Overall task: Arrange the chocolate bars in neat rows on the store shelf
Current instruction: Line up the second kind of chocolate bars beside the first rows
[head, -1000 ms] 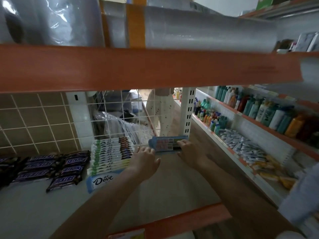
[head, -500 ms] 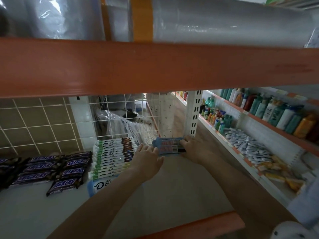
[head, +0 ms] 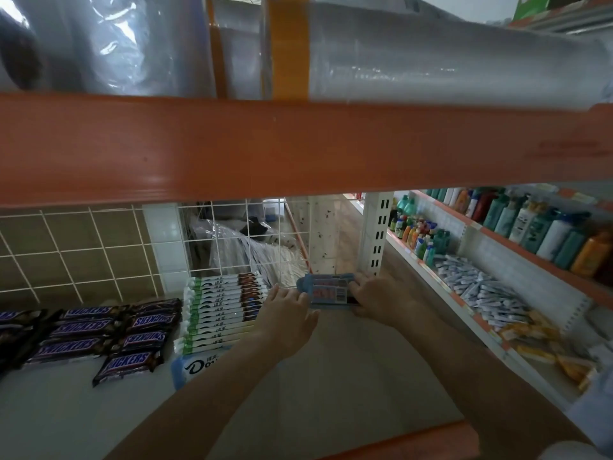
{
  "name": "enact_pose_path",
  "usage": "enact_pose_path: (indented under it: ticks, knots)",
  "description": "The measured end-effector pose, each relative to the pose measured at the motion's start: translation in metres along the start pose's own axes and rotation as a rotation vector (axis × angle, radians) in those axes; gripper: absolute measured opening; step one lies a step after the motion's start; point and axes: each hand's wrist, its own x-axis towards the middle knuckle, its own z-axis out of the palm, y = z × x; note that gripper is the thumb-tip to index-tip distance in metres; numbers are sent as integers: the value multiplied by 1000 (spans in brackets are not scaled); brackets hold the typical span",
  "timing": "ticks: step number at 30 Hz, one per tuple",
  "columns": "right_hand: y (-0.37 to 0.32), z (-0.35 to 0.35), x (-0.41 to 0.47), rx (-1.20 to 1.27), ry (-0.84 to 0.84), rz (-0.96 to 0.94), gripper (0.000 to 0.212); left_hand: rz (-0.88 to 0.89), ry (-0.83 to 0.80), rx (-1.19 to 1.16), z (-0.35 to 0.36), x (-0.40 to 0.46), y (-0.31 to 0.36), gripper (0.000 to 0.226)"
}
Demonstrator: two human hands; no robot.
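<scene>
Both hands work at the back of the pale grey store shelf (head: 348, 376), under the orange shelf beam (head: 298, 144). The flat light-blue chocolate bar with a red-and-white label (head: 326, 291) lies between them, against the white wire mesh back panel (head: 232, 240).

Left hand (head: 288, 308): at 9 o'clock of the bar, fingers reaching forward to its near-left end; whether this grip is closed on the wrapper cannot be told.

Right hand (head: 374, 295): at 3 o'clock, fingers curled on the bar's right end, holding it.

The bar's long axis runs 9 to 3 o'clock, parallel to the shelf's back edge. Both hands are at the bar; the right has the firmer hold.

At 9 o'clock of the left hand stands the row of white-and-green wrapped chocolate bars (head: 222, 308), their long axes matching the bar's. Judgement: the bar appears to start a new row at 3 o'clock of that stack; squaring it parallel is what the next move calls for.

A light-blue Dove bar (head: 195, 366) and dark Snickers bars (head: 109, 330) lie further toward 8 o'clock.
</scene>
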Motion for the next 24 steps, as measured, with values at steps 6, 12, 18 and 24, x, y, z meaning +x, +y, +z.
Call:
enact_pose_path:
  ticks: [6,12,18,24]
  knots:
    - [-5,-4,-4,-69,11,-36,45,7,24,15,-2,-5,-1,48]
    - [-10,-16,-15,-149,80,-19,39,6,78,8,-2,-12,-3,49]
    - [-19,-34,-22,-222,320,-87,35,31,231,36,0,-19,-8,66]
    - [-40,-59,-33,-207,559,-153,30,50,424,62,-2,-25,-12,81]
